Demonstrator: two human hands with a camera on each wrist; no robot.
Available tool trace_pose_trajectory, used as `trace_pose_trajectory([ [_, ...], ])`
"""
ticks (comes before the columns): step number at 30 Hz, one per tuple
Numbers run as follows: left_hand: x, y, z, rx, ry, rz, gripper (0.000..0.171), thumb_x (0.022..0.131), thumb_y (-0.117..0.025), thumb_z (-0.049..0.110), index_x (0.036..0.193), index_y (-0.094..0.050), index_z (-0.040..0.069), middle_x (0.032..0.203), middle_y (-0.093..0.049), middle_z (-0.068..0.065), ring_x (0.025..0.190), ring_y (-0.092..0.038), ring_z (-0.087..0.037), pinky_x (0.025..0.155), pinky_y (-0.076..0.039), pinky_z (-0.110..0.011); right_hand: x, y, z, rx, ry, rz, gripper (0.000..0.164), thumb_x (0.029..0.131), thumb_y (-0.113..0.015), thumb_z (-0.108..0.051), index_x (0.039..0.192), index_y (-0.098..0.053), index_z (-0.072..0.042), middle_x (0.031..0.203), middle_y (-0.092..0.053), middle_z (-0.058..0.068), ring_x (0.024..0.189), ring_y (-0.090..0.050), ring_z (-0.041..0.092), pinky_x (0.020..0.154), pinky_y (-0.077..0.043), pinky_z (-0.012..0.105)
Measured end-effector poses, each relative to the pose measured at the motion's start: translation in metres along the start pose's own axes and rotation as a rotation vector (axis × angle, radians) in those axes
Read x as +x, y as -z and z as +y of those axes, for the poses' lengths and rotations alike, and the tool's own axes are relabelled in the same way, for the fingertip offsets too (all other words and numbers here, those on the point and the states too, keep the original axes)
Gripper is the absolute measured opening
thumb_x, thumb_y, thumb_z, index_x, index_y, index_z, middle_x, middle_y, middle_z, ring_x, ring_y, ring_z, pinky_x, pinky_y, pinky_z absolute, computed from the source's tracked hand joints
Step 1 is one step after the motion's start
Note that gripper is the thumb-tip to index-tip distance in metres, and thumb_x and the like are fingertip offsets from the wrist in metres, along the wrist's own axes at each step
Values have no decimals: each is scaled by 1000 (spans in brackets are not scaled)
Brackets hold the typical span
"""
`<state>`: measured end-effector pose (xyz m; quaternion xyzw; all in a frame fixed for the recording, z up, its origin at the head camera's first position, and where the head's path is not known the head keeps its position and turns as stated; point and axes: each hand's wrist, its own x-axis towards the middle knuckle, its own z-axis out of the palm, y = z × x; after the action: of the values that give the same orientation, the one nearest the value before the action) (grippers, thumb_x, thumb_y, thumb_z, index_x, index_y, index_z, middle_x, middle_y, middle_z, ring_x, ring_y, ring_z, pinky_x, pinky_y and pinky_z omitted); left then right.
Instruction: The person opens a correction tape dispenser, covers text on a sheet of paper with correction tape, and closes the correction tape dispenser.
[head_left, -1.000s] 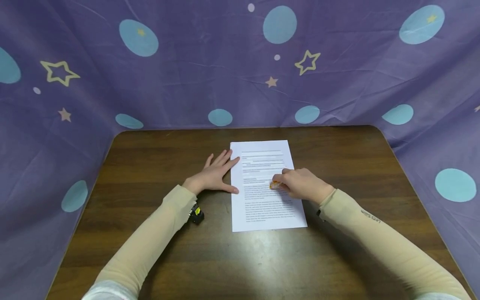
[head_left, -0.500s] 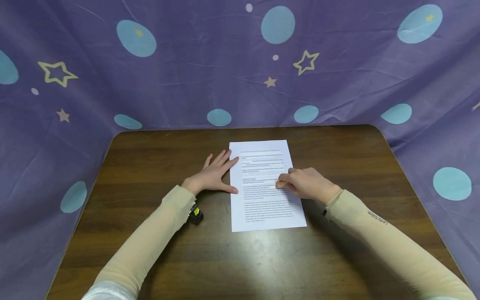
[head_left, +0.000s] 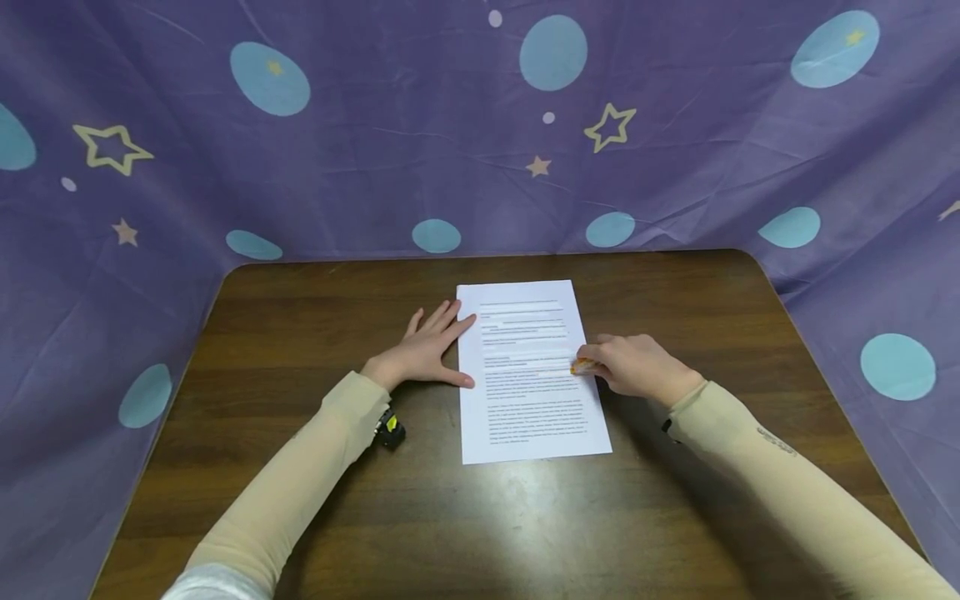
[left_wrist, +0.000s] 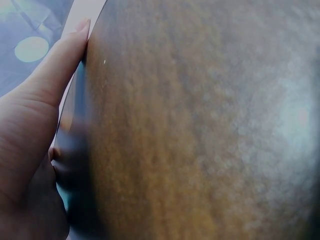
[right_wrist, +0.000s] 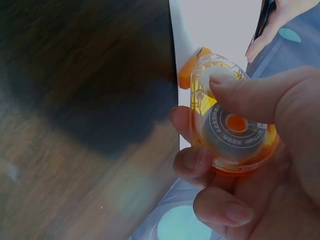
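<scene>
A printed sheet of paper (head_left: 474, 429) lies on the table, several of its lines covered by white strips. My left hand (head_left: 422, 352) rests at its left edge with fingers spread, thumb and fingertips on the margin. Held between thumb and fingers of my right hand (head_left: 643, 365) is a correction tape (right_wrist: 235, 122), clear-bodied with orange parts and a round reel. Its orange tip (right_wrist: 188, 75) is over the paper's right edge, partway down. In the left wrist view, the left thumb (left_wrist: 52, 70) lies straight along the sheet.
The brown wooden table (head_left: 315, 308) surrounds the sheet on all sides. A purple curtain (head_left: 360, 125) with stars and blue dots hangs along the back and both sides. A small black device (head_left: 390, 429) sits at the left wrist.
My right hand has slid rightward with the correction tape, from mid-line to the sheet's right edge, with a white strip showing behind it. My left hand has stayed in place.
</scene>
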<state>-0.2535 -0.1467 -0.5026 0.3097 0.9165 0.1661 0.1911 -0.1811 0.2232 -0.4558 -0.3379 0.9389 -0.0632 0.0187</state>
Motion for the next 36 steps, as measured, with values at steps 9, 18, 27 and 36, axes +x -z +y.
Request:
trace_pose_trajectory([
  [9,1,1,1,11,2,-2,120,80,-79,68,169,-14,20,175,5,-13,161,9,-31,123,8,-64,-6,0,4,-5,-26,9,17,90,-78,-4,103,-73,-14,79,-60,1,57,-49,14,49,-46,36],
  [18,1,1,0,-3,-4,-1,120,81,-79,68,169,-14,20,175,5,-13,161,8,-31,123,7,-64,-3,0,7,14,46,29,14,91,-77,-4,96,-69,-14,81,-62,0,60,-50,13,48,-42,33],
  [27,3,1,-1,1,-8,1,122,79,-77,72,169,-14,20,175,5,-14,161,8,-31,123,7,-64,17,-4,-7,40,99,-31,15,93,-76,-9,105,-70,-15,82,-61,0,62,-49,11,54,-46,32],
  [36,1,0,0,28,0,8,119,81,-79,68,169,-16,19,175,3,-14,161,6,-33,123,5,-64,47,-6,-37,36,164,-42,14,96,-75,-14,108,-69,-16,84,-62,-1,61,-51,11,58,-52,35],
])
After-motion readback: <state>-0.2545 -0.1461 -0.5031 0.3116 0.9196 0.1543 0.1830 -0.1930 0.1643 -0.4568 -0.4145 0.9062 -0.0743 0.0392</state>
